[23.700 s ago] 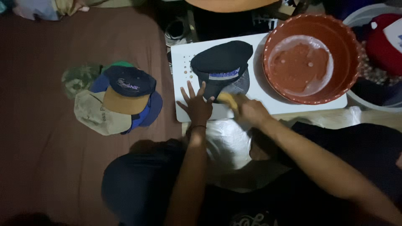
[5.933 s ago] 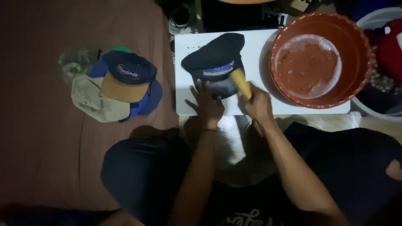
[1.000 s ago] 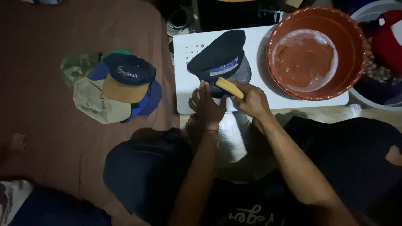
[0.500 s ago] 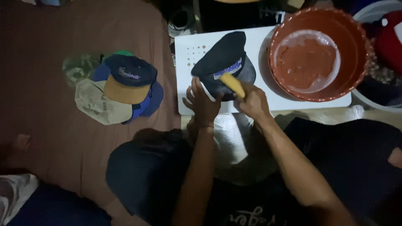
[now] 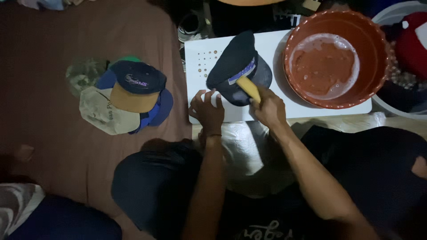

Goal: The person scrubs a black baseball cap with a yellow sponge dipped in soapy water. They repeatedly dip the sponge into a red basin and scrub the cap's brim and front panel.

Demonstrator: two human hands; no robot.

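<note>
dark cap (image 5: 238,66): matt cloth
white board (image 5: 311,106): smooth plastic, perforated upper left
red basin (image 5: 378,53): glossy plastic, wet inside
brush (image 5: 249,89): yellow, smooth handle
stacked caps (image 5: 129,95): matt cloth

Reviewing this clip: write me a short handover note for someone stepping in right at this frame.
Left hand: flat on the white board, steadying the dark cap at its near edge.
Right hand: gripping a yellow brush pressed on the cap.
Red basin of sudsy water sits right of the cap; a pile of caps lies on the brown mat to the left.
Done: cap looks wet. Left: the pile looks untouched.
</note>
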